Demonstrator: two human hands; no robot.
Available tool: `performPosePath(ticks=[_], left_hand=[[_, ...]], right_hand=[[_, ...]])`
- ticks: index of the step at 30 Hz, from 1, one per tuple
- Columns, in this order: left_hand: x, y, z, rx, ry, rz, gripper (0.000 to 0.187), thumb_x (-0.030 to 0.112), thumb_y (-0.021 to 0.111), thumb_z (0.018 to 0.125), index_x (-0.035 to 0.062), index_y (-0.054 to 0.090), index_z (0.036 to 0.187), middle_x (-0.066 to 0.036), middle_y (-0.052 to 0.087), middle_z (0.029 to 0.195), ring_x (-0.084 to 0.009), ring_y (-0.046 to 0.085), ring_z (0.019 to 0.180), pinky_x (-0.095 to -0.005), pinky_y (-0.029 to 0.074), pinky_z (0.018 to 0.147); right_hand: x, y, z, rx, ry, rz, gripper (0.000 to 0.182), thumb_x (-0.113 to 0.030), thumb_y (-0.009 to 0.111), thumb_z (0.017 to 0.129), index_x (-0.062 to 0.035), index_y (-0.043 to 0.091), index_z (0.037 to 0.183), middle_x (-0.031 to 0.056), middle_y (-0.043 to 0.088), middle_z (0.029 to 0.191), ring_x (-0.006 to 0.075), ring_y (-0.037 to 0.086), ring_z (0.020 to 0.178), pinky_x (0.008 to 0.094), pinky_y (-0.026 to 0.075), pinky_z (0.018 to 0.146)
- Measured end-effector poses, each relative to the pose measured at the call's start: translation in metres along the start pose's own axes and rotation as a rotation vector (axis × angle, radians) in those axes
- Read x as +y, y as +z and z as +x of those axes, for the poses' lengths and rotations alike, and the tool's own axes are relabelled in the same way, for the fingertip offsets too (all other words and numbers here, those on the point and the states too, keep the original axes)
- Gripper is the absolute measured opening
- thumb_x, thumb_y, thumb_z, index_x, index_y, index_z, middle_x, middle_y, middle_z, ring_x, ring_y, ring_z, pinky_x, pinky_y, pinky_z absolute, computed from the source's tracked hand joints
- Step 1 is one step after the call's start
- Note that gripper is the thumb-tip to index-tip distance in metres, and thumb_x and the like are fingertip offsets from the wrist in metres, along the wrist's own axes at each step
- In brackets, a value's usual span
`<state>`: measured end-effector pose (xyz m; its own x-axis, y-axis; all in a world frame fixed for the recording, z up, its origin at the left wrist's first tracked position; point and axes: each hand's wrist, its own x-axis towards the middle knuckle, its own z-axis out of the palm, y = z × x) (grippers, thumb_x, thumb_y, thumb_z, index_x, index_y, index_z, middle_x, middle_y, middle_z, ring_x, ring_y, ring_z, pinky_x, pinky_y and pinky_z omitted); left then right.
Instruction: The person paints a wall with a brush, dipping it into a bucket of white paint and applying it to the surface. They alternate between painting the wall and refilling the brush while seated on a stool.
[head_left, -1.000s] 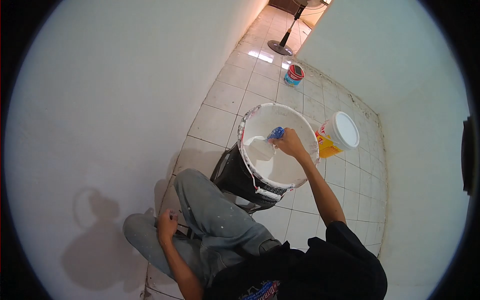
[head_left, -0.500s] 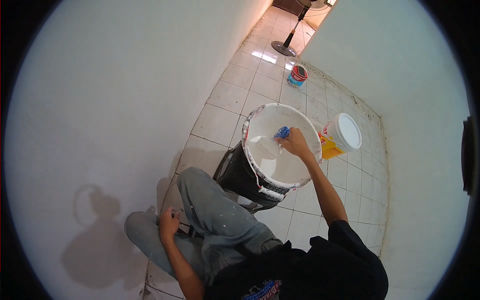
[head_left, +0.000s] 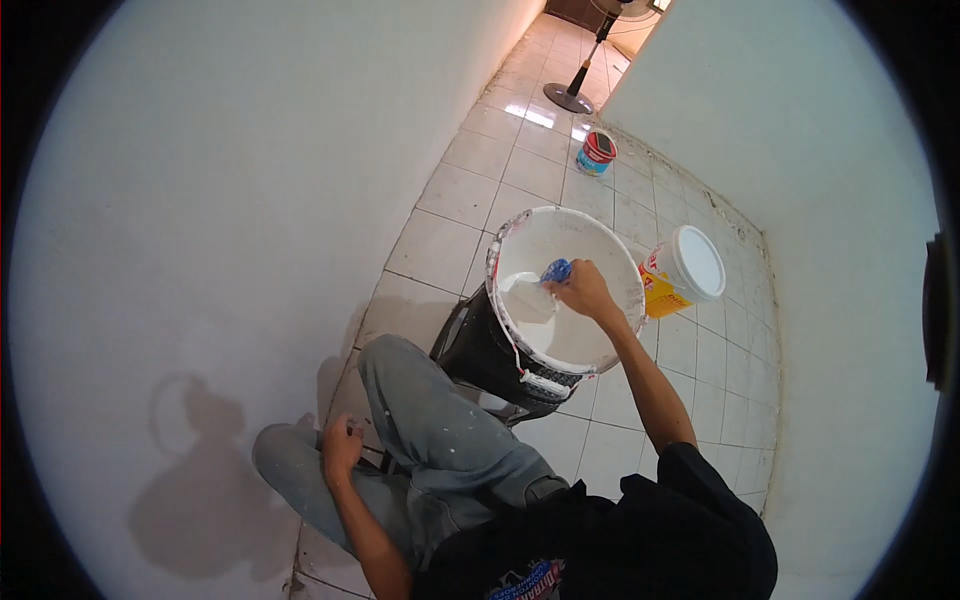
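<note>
1. Left hand (head_left: 340, 447): at about 7 o'clock in the view, low beside the bent knee in grey trousers (head_left: 430, 440). The fingers are curled around a small dark object; what it is cannot be told. It lies well apart from the bucket.
2. Right hand (head_left: 582, 290): near the centre, at the end of the outstretched arm and reaching over the bucket's rim. The fingers are clenched on the blue handle of a scraper (head_left: 545, 285).
3. Scraper: its wide blade, coated white, points toward 9 o'clock from the right hand and sits inside the bucket, against or just above the white material; contact cannot be confirmed.
4. Bucket (head_left: 520, 350): large, dark outside, white-smeared rim, white inside. It stands on the tiled floor (head_left: 450, 235) just beyond the knee, at 1 o'clock from the left hand.
5. Yellow tub (head_left: 680, 275) with a white lid: just beside the bucket, at 3 o'clock from the right hand.
6. Small red-and-blue can (head_left: 598, 152): farther off, at 12 o'clock from the bucket.
7. Fan stand (head_left: 570, 92): farthest, at 12 o'clock in the corridor.
</note>
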<state>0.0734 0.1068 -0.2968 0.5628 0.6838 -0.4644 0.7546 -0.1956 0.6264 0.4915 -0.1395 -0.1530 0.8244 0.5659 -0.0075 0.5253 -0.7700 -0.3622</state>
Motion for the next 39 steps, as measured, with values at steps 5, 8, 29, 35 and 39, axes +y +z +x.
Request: performPosePath(ticks=[5,8,29,35,39], left_hand=[[-0.001,0.000,-0.002,0.032,0.032,-0.011,0.025,0.013,0.061,0.087,0.0000,0.062,0.108,-0.022,0.067,0.095,-0.0364,0.064,0.090,-0.0423,0.048,0.080],[-0.008,0.003,0.000,0.031,0.039,-0.040,0.025,0.013,0.062,0.087,-0.0003,0.062,0.108,-0.021,0.068,0.096,-0.0339,0.065,0.090,-0.0405,0.048,0.080],[0.000,-0.005,-0.004,0.033,0.017,0.030,0.023,0.014,0.061,0.086,0.0012,0.062,0.106,-0.022,0.066,0.098,-0.0387,0.063,0.094,-0.0435,0.047,0.082],[-0.007,-0.002,0.001,0.008,-0.007,0.010,0.025,0.015,0.061,0.087,0.0012,0.061,0.107,-0.022,0.066,0.099,-0.0387,0.062,0.095,-0.0443,0.047,0.083],[0.001,-0.006,-0.004,0.038,0.008,0.025,0.024,0.015,0.062,0.086,0.0013,0.062,0.106,-0.023,0.066,0.097,-0.0392,0.062,0.093,-0.0443,0.047,0.082]], right_hand=[[0.026,0.011,0.021,0.047,0.049,0.013,0.046,-0.037,0.077,0.072,0.0056,0.063,0.081,0.0261,0.063,0.082,0.0412,0.062,0.081,0.0476,0.050,0.072],[0.049,0.024,0.028,0.069,0.021,0.069,0.045,-0.036,0.077,0.072,0.0057,0.064,0.082,0.0252,0.064,0.081,0.0402,0.063,0.079,0.0464,0.050,0.071],[-0.025,-0.140,-0.071,0.400,0.000,0.743,0.025,-0.018,0.070,0.086,0.0054,0.069,0.094,0.0095,0.068,0.078,0.0134,0.065,0.063,0.0244,0.053,0.061],[-0.030,-0.170,-0.085,0.602,-0.030,0.770,0.026,-0.021,0.070,0.087,0.0043,0.068,0.094,0.0099,0.068,0.079,0.0124,0.063,0.060,0.0234,0.053,0.059],[-0.034,-0.171,-0.088,0.648,-0.049,0.764,0.028,-0.023,0.068,0.088,0.0045,0.068,0.094,0.0092,0.068,0.078,0.0126,0.062,0.058,0.0236,0.052,0.059]])
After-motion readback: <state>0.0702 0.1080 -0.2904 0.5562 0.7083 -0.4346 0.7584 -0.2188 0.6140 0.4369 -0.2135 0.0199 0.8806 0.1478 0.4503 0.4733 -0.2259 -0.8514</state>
